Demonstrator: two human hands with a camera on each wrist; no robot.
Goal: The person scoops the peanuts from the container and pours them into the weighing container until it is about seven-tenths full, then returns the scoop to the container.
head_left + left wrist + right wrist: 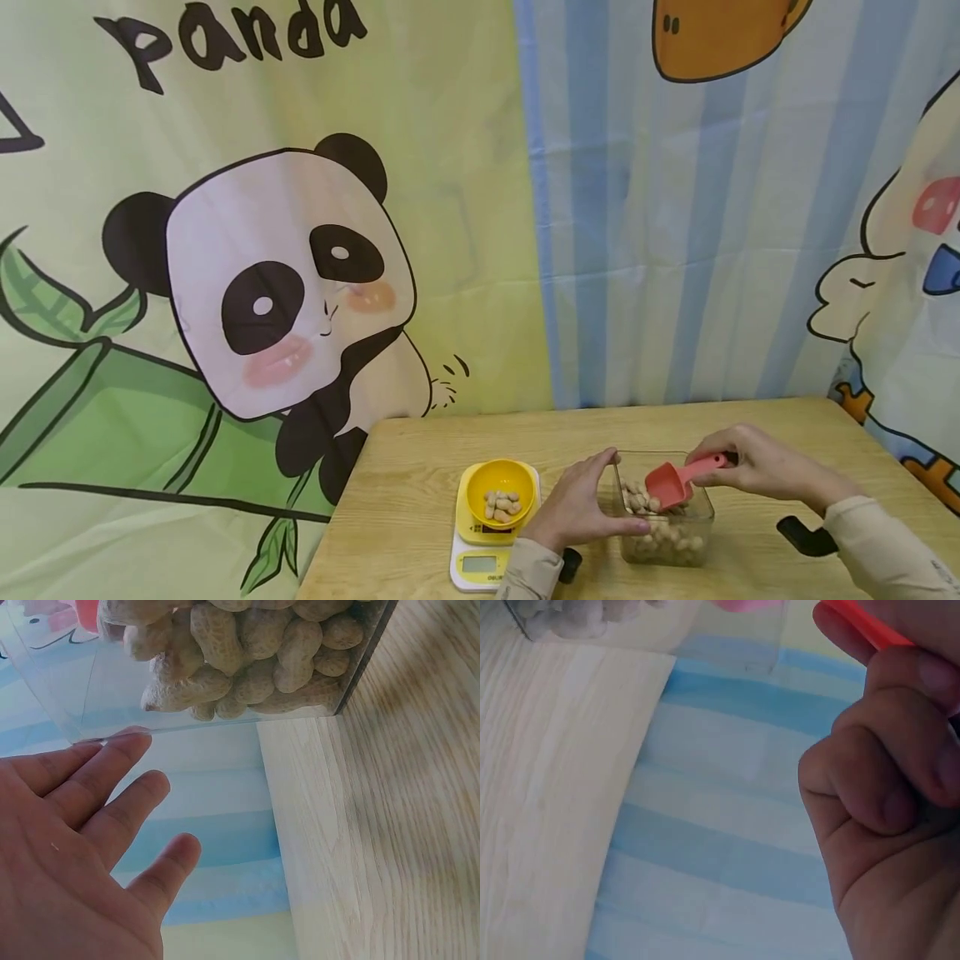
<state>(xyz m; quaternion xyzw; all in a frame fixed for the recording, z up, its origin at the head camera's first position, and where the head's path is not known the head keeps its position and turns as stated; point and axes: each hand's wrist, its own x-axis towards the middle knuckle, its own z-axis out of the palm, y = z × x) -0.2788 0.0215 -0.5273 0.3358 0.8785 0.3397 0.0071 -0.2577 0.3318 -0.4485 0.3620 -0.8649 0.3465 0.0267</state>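
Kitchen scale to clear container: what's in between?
The left grip, a bare hand, over some wooden tabletop; the head view shows both between the kitchen scale and clear container.

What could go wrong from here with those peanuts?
Peanuts might spill if the right hand lifts a loaded red scoop over the rim of the clear container.

The left wrist appears close to the scale, so a bump could jog the yellow bowl on it.

The left hand touches the container with fairly straight fingers, so it may slip if pushed.
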